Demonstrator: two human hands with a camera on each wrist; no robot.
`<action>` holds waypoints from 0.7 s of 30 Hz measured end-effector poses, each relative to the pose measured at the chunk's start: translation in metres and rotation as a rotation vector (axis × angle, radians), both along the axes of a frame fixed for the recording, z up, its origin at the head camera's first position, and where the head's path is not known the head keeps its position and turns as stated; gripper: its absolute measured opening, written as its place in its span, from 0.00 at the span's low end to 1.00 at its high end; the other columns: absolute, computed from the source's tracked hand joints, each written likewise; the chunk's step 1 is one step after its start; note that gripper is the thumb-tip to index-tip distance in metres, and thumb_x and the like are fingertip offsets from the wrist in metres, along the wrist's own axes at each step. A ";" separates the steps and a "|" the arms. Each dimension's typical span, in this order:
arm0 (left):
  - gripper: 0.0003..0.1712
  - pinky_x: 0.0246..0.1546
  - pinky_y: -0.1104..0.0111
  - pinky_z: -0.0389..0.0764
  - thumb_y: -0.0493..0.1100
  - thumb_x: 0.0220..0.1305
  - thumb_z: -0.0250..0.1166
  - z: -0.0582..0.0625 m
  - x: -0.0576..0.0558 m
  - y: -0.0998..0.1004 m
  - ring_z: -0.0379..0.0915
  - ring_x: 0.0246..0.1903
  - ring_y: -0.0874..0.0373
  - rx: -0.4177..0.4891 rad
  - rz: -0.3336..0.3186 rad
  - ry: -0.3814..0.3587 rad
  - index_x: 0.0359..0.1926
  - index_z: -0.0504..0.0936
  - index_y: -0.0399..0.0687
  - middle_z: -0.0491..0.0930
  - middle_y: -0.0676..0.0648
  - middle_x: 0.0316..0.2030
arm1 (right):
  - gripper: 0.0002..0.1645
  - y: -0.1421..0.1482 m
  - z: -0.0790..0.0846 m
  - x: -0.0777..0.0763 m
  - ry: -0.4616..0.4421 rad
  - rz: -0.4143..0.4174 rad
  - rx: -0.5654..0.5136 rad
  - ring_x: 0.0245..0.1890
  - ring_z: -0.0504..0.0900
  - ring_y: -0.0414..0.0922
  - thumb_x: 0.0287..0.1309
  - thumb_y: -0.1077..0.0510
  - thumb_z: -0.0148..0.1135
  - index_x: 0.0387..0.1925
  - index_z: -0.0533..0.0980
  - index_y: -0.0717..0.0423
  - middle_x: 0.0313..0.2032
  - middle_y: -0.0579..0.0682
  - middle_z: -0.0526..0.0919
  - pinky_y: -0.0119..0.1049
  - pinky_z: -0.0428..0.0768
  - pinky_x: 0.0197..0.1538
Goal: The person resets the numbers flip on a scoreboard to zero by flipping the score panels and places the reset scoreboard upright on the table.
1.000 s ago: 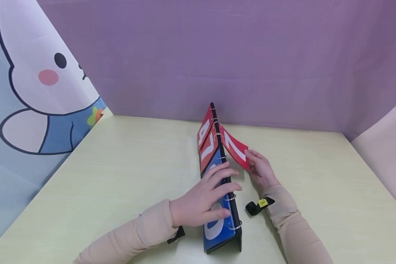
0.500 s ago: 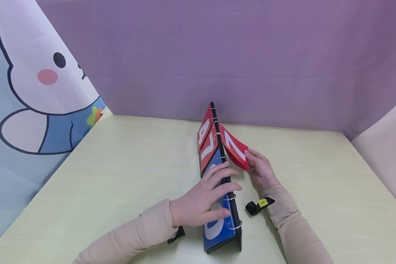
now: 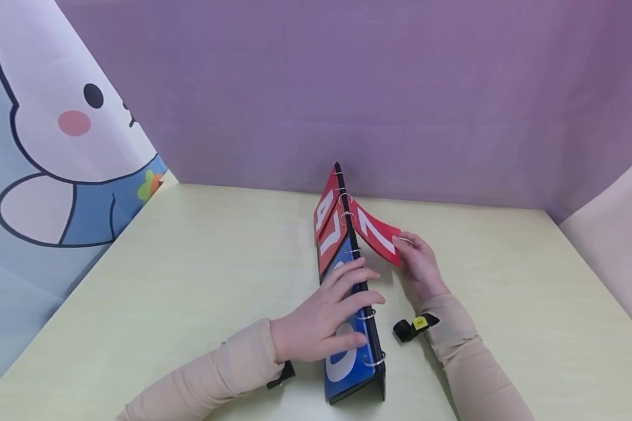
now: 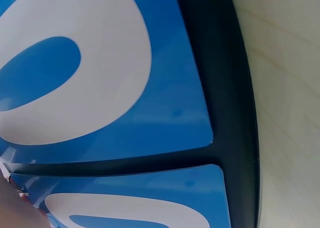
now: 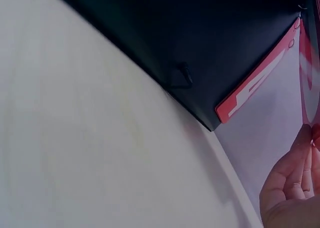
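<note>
A tabletop flip scoreboard (image 3: 378,345) stands like a tent, its ring-bound ridge running away from me. My left hand (image 3: 316,327) lies across the near half with fingers spread over the ridge. Under it are blue number cards (image 4: 175,102), filling most of the left wrist view. My right hand (image 3: 422,269) pinches the free end of a red number card (image 3: 373,231) between thumb and fingers, holding it out to the right of the ridge. Two more number cards, one red (image 3: 326,204) and one orange-red (image 3: 330,240), hang on the left slope.
The pale table (image 3: 216,251) extends on both sides of the scoreboard. A purple cloth backdrop (image 3: 347,105) rises behind, with a cartoon print (image 3: 47,146) at the left. A black strap (image 3: 413,327) with a yellow tag hangs at the right wrist.
My right hand has shifted slightly right and up, drawing the red number card's free end with it. The lower layer seen beneath that card half a second ago no longer shows. My left hand stays put.
</note>
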State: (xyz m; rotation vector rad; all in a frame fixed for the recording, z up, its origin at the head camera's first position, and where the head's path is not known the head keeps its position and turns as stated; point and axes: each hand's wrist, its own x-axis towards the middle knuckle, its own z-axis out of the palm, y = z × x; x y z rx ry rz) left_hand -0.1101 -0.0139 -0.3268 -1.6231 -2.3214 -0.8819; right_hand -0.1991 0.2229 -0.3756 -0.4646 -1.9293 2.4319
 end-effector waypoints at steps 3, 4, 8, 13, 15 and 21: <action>0.36 0.69 0.49 0.53 0.70 0.67 0.30 0.000 0.000 0.000 0.37 0.72 0.47 -0.002 -0.001 -0.012 0.60 0.65 0.55 0.54 0.46 0.67 | 0.03 0.000 0.003 0.000 0.020 0.003 -0.020 0.35 0.76 0.33 0.63 0.55 0.58 0.33 0.74 0.44 0.32 0.35 0.79 0.21 0.75 0.37; 0.36 0.69 0.49 0.54 0.70 0.67 0.30 0.000 0.000 -0.001 0.37 0.72 0.47 -0.003 -0.001 -0.018 0.60 0.65 0.55 0.54 0.46 0.67 | 0.05 0.000 0.003 0.000 0.027 0.006 -0.030 0.37 0.75 0.34 0.64 0.55 0.57 0.31 0.74 0.43 0.33 0.36 0.78 0.21 0.75 0.39; 0.36 0.68 0.49 0.55 0.70 0.66 0.30 0.000 0.000 -0.001 0.37 0.72 0.48 -0.007 -0.001 -0.033 0.61 0.64 0.56 0.54 0.46 0.68 | 0.07 0.000 0.007 0.000 0.035 0.033 -0.071 0.43 0.73 0.37 0.66 0.54 0.54 0.30 0.74 0.43 0.35 0.36 0.78 0.23 0.75 0.43; 0.36 0.68 0.49 0.55 0.70 0.66 0.30 -0.001 0.000 -0.001 0.36 0.72 0.48 -0.007 0.000 -0.030 0.61 0.64 0.55 0.54 0.45 0.67 | 0.07 0.004 0.012 0.002 0.060 0.071 -0.164 0.40 0.76 0.36 0.68 0.54 0.51 0.32 0.73 0.45 0.35 0.38 0.80 0.22 0.76 0.39; 0.36 0.68 0.49 0.55 0.70 0.66 0.30 -0.001 0.000 -0.001 0.36 0.72 0.49 -0.007 -0.002 -0.035 0.61 0.65 0.55 0.54 0.45 0.67 | 0.07 0.007 0.014 0.003 0.089 0.082 -0.201 0.37 0.78 0.35 0.68 0.54 0.50 0.33 0.73 0.46 0.35 0.39 0.80 0.21 0.76 0.37; 0.36 0.68 0.49 0.55 0.70 0.66 0.31 -0.001 0.000 0.000 0.36 0.72 0.49 -0.008 0.001 -0.034 0.61 0.64 0.55 0.54 0.46 0.68 | 0.10 0.021 0.027 0.007 0.237 0.157 -0.381 0.36 0.79 0.35 0.70 0.55 0.46 0.40 0.75 0.50 0.37 0.42 0.81 0.25 0.76 0.41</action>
